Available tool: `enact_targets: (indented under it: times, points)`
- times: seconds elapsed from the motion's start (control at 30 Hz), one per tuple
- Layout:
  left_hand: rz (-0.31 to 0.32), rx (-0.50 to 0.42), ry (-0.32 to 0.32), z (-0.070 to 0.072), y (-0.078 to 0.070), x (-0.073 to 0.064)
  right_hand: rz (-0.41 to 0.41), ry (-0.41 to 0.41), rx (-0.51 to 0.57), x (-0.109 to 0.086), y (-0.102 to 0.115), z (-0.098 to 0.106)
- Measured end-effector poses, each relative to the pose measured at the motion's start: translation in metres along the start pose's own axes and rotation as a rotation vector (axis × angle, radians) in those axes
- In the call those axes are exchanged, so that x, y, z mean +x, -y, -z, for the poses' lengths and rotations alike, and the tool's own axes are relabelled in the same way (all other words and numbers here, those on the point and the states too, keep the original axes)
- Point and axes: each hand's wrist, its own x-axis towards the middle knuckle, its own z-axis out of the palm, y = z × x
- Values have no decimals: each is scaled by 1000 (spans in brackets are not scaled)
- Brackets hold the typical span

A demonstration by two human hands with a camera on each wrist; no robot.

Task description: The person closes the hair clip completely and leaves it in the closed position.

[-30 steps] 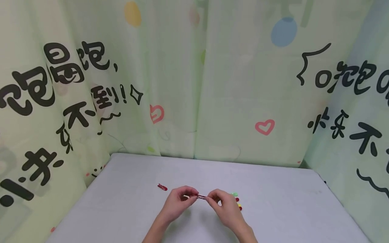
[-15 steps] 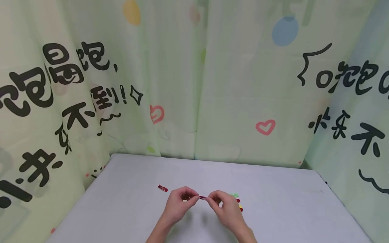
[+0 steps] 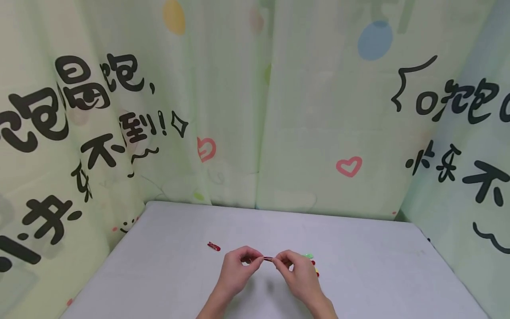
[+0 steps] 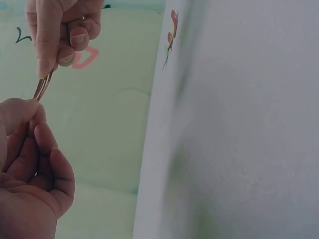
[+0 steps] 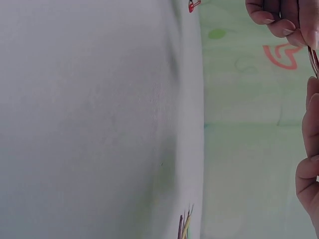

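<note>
A dark red snap hair clip is stretched between my two hands above the table, seen nearly edge-on. My left hand pinches one end between thumb and forefinger. At the opposite end, my right hand pinches it the same way, fingertips close to those of the left. In the left wrist view the clip's thin strips look slightly bowed and lie close together. Fingertips hide both ends. Another red hair clip lies on the table beyond my left hand.
Just past my right hand lie several more hair clips, among them a green clip and a red one, partly covered by that hand. The white table ends at a pale green printed curtain on three sides.
The held clip's strips showed a gap between them a second ago and now sit closer together. Both hands keep their pinch and have shifted slightly right in the head view.
</note>
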Motion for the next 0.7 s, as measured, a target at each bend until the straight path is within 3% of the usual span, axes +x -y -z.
enact_targets:
  times: [0.17, 0.37, 0.53, 0.7]
  points:
    - [78, -57, 29, 0, 1, -3, 13, -1, 41, -3, -4, -1]
    - [104, -58, 29, -1, 3, -5, 241, -30, -22, -4, -9, -2]
    - [88, -55, 35, -1, 4, -1, 396, -93, -131, 0, -11, -1]
    - [37, -41, 43, 1, 5, 3, 453, -135, -174, 6, -12, 0]
